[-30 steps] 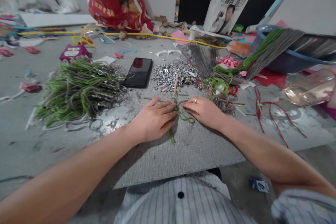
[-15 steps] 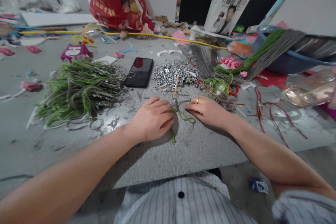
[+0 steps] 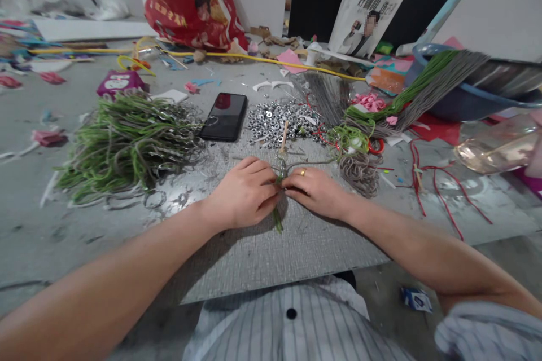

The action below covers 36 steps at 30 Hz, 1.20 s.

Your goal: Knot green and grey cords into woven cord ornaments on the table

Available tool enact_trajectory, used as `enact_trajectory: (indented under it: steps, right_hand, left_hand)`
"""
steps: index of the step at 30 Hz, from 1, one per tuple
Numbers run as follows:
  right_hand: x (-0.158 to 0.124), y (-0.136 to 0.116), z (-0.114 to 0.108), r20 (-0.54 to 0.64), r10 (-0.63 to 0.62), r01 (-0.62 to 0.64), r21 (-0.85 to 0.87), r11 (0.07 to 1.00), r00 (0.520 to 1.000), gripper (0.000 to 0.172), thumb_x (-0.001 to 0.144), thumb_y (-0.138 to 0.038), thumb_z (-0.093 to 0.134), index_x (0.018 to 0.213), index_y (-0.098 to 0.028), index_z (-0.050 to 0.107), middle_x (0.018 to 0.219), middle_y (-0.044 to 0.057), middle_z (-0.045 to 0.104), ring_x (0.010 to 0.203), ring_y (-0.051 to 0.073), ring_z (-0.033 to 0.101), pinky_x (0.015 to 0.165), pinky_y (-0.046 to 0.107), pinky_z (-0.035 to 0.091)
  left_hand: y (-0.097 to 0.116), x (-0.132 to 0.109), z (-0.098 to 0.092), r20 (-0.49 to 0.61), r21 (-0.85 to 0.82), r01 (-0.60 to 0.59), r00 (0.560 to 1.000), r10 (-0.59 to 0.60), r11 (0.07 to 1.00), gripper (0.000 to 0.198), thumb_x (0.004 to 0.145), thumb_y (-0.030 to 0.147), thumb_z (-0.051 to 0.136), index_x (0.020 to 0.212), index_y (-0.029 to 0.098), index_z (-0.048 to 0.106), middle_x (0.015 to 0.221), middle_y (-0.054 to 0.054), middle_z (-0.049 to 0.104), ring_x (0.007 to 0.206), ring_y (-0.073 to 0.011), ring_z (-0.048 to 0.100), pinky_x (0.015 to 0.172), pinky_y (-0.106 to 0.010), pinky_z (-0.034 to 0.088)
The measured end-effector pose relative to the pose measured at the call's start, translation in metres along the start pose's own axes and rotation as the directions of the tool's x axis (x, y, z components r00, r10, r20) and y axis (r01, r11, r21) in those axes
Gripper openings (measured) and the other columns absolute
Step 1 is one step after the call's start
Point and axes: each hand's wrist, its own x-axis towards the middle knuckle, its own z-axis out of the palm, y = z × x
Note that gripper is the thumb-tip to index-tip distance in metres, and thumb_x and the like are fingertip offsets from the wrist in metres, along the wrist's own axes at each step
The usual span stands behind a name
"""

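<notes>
My left hand (image 3: pixel 253 192) is closed in a pinch on a green cord (image 3: pixel 277 220), whose end hangs down toward the table edge. Fingertips of my right hand (image 3: pixel 315 190) meet the left ones at the same cord, also pinched; the exact grip is hidden. A grey cord (image 3: pixel 311 162) runs out to the right above my right hand. Just beyond the fingers, a small metal clasp (image 3: pixel 282 164) sits at the foot of an upright wooden stick (image 3: pixel 285 135).
Left lies a heap of green and grey corded straps (image 3: pixel 127 144). A black phone (image 3: pixel 224 117) and a pile of small metal rings (image 3: pixel 275 121) lie ahead. On the right are grey cord loops (image 3: pixel 359 172), red cords (image 3: pixel 449 180) and a blue basin (image 3: pixel 440 101) draped with cords.
My right hand has moved left and slightly down to meet my left hand. The green loop that lay between the hands no longer shows, and the grey cord now stretches rightward.
</notes>
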Motion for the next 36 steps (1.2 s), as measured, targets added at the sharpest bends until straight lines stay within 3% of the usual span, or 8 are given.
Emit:
enact_trajectory:
  steps: [12,16,21,36]
  right_hand:
    - [0.0012,0.0022,0.0012,-0.075,-0.033,0.016,-0.214,0.977,0.997,0.023,0.091,-0.028,0.048,0.091,-0.015,0.067,0.082,0.007,0.065,0.077,0.018,0.058,0.069,0.029,0.039]
    - [-0.0003,0.0021,-0.0012,-0.096,-0.037,0.015,-0.220,0.975,0.995,0.026,0.093,-0.031,0.045,0.091,-0.016,0.066,0.081,0.006,0.065,0.076,0.017,0.057,0.068,0.029,0.038]
    - [-0.0037,0.0057,-0.0037,-0.143,-0.021,-0.013,-0.229,0.973,0.990,0.028,0.091,-0.035,0.047,0.089,-0.015,0.066,0.079,0.006,0.064,0.077,0.018,0.056,0.069,0.030,0.037]
    - [-0.0012,0.0022,-0.0037,-0.057,0.060,-0.077,-0.365,0.928,0.997,0.030,0.092,-0.032,0.046,0.081,-0.015,0.068,0.075,0.006,0.063,0.074,0.017,0.053,0.068,0.031,0.031]
  left_hand:
    - [-0.0003,0.0004,0.0019,0.006,0.010,-0.011,1.000,0.011,1.000,0.027,0.087,0.027,0.046,0.079,0.017,0.070,0.078,-0.006,0.066,0.082,-0.0205,0.058,0.076,-0.038,0.047]
    - [-0.0007,0.0004,0.0021,0.029,0.011,-0.001,1.000,0.001,1.000,0.025,0.086,0.028,0.047,0.083,0.018,0.070,0.080,-0.007,0.066,0.086,-0.0212,0.058,0.079,-0.038,0.046]
    - [-0.0007,0.0008,0.0015,-0.025,0.022,-0.013,1.000,0.013,1.000,0.026,0.086,0.027,0.048,0.083,0.015,0.070,0.080,-0.007,0.066,0.084,-0.0226,0.059,0.077,-0.039,0.047]
    - [-0.0004,0.0001,0.0030,-0.005,0.019,-0.021,1.000,0.021,1.000,0.024,0.085,0.027,0.049,0.085,0.016,0.071,0.080,-0.007,0.066,0.085,-0.0236,0.059,0.077,-0.039,0.047]
